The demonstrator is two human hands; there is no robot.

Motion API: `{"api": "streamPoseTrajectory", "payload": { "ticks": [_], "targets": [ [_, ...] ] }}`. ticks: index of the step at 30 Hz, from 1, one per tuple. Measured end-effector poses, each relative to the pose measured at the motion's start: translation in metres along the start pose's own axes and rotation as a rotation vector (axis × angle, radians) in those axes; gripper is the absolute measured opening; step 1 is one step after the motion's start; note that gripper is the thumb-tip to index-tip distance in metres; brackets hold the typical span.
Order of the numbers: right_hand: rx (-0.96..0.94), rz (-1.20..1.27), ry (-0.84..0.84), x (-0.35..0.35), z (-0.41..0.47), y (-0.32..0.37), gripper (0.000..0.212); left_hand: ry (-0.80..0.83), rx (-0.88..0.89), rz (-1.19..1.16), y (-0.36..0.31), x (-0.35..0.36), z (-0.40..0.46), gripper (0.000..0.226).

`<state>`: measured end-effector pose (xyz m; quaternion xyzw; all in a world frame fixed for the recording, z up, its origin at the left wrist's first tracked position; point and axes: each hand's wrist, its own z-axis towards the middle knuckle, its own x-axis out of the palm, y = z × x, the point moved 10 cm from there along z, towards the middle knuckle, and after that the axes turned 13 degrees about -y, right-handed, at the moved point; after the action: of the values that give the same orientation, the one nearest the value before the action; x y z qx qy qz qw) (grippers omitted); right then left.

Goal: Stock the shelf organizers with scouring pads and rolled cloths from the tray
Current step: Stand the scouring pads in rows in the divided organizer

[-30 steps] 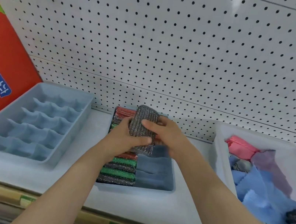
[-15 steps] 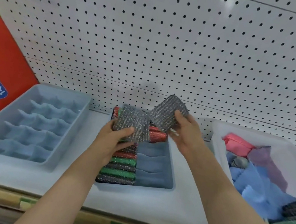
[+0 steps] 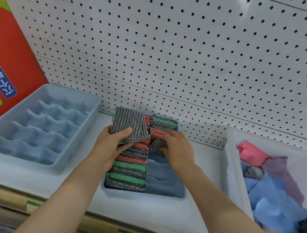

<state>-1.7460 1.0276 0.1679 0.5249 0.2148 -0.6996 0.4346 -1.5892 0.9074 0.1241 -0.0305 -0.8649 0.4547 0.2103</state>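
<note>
Our right hand (image 3: pixel 178 150) pinches a silver scouring pad (image 3: pixel 157 146) and pushes it down into a slot in the right-hand column of the middle organizer (image 3: pixel 164 192), just nearer than the pads already standing at the far end. Our left hand (image 3: pixel 112 146) holds a spare silver pad (image 3: pixel 129 124) flat above the left column, thumb on top and fingers curled beneath. That left column looks full of green, red and silver pads; the near slots of the right column are open. To seat this pad well, we should fold it snug, slide it in upright and keep it from catching its neighbours. The bigger organizer (image 3: pixel 33 123) on the left has no stock in it, and the tray (image 3: pixel 228 168) on the right holds loose cloths (image 3: pixel 274 200).
</note>
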Motion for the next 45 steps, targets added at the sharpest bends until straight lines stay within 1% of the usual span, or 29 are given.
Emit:
{"api": "streamPoseTrajectory", "payload": {
  "ticks": [2,4,7,8,9,10,11,12,13,14,16,17,19,21,23,24,26,27,28,29,30,32,35,36,38,40,41,43,45],
  "targets": [
    [0.034,0.064,-0.091,-0.003,-0.002,-0.001,0.038,0.007,0.000,0.024,0.000,0.001,-0.001,0.045],
    [0.015,0.106,-0.133,0.000,-0.007,0.003,0.035,0.017,0.007,0.050,-0.001,0.003,-0.001,0.047],
    [-0.089,0.059,-0.071,0.017,-0.013,0.009,0.030,0.030,0.029,0.101,-0.003,0.006,-0.004,0.047],
    [-0.067,0.111,-0.066,0.016,-0.012,0.006,0.030,0.042,0.040,0.117,-0.004,0.009,-0.006,0.048],
    [0.011,0.220,-0.096,0.007,-0.010,0.000,0.029,0.058,0.053,0.134,-0.005,0.011,-0.008,0.051],
    [0.137,0.363,-0.161,-0.007,-0.007,-0.008,0.027,0.077,0.066,0.154,-0.006,0.014,-0.011,0.055],
    [0.293,0.519,-0.232,-0.022,-0.007,-0.018,0.024,0.099,0.083,0.181,-0.006,0.018,-0.013,0.060],
    [0.458,0.675,-0.244,-0.030,-0.008,-0.025,0.023,0.126,0.100,0.211,-0.006,0.024,-0.016,0.065],
    [0.606,0.828,-0.179,-0.027,-0.011,-0.026,0.029,0.159,0.119,0.246,-0.005,0.030,-0.020,0.070],
    [0.705,0.942,-0.065,-0.020,-0.013,-0.021,0.039,0.194,0.138,0.282,-0.004,0.037,-0.024,0.074],
    [0.773,1.026,0.131,-0.006,-0.018,-0.010,0.057,0.260,0.187,0.361,0.000,0.051,-0.034,0.076],
    [0.792,1.064,0.170,-0.003,-0.020,-0.008,0.057,0.286,0.208,0.392,0.000,0.057,-0.039,0.074],
    [0.871,1.230,0.178,-0.002,-0.026,-0.012,0.042,0.311,0.203,0.391,0.002,0.062,-0.046,0.066],
    [0.967,1.479,0.162,-0.006,-0.032,-0.012,0.027,0.272,0.145,0.289,0.002,0.059,-0.045,0.053],
    [0.989,1.637,0.168,-0.011,-0.036,-0.009,0.020,0.216,0.092,0.188,0.002,0.053,-0.041,0.038],
    [0.983,1.655,0.157,-0.012,-0.037,-0.011,0.019,0.195,0.075,0.160,0.003,0.051,-0.039,0.033],
    [0.996,1.594,0.042,-0.018,-0.037,-0.024,0.016,0.127,0.043,0.092,0.005,0.044,-0.035,0.027],
    [0.992,1.496,-0.052,-0.024,-0.036,-0.038,0.015,0.074,0.024,0.044,0.006,0.037,-0.033,0.028],
    [0.945,1.319,-0.146,-0.032,-0.035,-0.053,0.017,0.019,0.010,-0.001,0.005,0.030,-0.030,0.029],
    [0.851,1.091,-0.207,-0.045,-0.032,-0.064,0.019,-0.028,0.004,-0.034,0.004,0.021,-0.026,0.031],
    [0.730,0.885,-0.219,-0.054,-0.029,-0.066,0.022,-0.062,0.003,-0.053,0.004,0.014,-0.023,0.032],
    [0.503,0.588,-0.140,-0.056,-0.026,-0.054,0.028,-0.092,-0.004,-0.072,0.005,0.003,-0.019,0.032],
    [0.307,0.272,-0.014,-0.044,-0.027,-0.026,0.033,-0.089,-0.008,-0.050,0.007,0.001,-0.019,0.032],
    [0.277,0.231,-0.014,-0.043,-0.026,-0.018,0.033,-0.083,-0.007,-0.041,0.007,0.002,-0.020,0.032],
    [0.267,0.214,-0.090,-0.058,-0.019,-0.009,0.031,-0.075,-0.011,-0.043,0.007,0.001,-0.019,0.033],
    [0.329,0.296,-0.195,-0.085,-0.013,-0.011,0.029,-0.073,-0.021,-0.059,0.007,-0.002,-0.018,0.034],
    [0.352,0.342,-0.185,-0.092,-0.010,-0.012,0.028,-0.075,-0.022,-0.069,0.006,-0.003,-0.017,0.035],
    [0.332,0.314,0.001,-0.083,-0.009,-0.007,0.031,-0.077,-0.017,-0.072,0.007,-0.004,-0.015,0.034],
    [0.279,0.162,0.183,-0.058,-0.014,-0.004,0.030,-0.076,-0.009,-0.056,0.008,-0.004,-0.015,0.034]
  ]
}}
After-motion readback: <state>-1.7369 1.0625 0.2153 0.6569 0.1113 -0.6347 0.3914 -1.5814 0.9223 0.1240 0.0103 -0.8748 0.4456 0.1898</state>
